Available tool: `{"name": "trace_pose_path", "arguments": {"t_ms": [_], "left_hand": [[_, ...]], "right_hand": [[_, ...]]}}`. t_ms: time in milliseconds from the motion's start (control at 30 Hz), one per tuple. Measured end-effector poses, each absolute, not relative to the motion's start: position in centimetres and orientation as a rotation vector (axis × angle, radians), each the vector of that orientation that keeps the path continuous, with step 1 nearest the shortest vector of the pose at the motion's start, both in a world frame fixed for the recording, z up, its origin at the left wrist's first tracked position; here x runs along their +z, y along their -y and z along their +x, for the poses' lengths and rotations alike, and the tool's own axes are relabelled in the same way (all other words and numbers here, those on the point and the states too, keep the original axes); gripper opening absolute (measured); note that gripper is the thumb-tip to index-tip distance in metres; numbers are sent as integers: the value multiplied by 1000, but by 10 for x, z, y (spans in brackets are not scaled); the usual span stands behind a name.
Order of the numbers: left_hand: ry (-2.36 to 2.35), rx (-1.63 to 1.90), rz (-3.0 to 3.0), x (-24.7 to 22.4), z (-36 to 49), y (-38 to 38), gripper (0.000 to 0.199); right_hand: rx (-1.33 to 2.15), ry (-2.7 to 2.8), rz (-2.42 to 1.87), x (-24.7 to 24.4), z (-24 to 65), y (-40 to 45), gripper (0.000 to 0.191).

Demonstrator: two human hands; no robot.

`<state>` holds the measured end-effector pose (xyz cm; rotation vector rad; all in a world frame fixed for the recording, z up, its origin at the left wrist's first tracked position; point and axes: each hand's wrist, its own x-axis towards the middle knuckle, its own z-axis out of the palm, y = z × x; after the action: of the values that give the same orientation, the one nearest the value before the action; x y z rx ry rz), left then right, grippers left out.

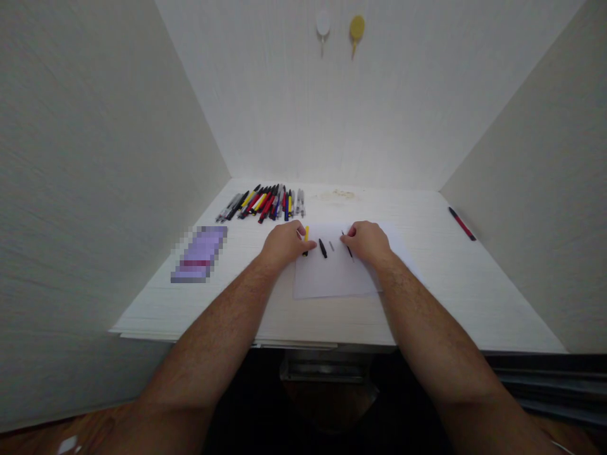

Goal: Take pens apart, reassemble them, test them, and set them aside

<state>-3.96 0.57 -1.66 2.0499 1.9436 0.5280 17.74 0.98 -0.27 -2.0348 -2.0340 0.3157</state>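
On a white sheet of paper (332,278) lie the parts of a pen. My left hand (283,243) is closed at the thumb and forefinger around a yellow pen barrel (306,232) with a dark lower end. Just right of it is a black pen tip piece (323,248), lying apart from both hands. A small grey spring (331,246) rests beside that piece. My right hand (370,241) pinches a thin dark ink refill (350,253), slanted over the paper. The remaining fingers of both hands are curled and partly hidden.
Several pens (265,202) in mixed colours lie in a row at the back left. A blurred purple rectangular item (202,253) is on the left of the white table (246,303). One red and black pen (461,224) lies by the right wall. Walls enclose three sides.
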Motion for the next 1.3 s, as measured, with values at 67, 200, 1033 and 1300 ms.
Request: {"name": "trace_pose_path", "arguments": {"t_ms": [67, 200, 1033, 1300], "left_hand": [[-1949, 500, 2056, -18, -40, -7, 42], [-1953, 491, 2074, -22, -41, -10, 36], [-1953, 618, 2042, -17, -37, -8, 11], [-1989, 681, 2011, -11, -35, -3, 7]], "right_hand": [[333, 2045, -2051, -3, 178, -10, 21], [332, 2049, -2075, -5, 179, -11, 21], [319, 2027, -2084, -7, 173, -8, 22], [262, 2104, -2081, -7, 173, -9, 22]]}}
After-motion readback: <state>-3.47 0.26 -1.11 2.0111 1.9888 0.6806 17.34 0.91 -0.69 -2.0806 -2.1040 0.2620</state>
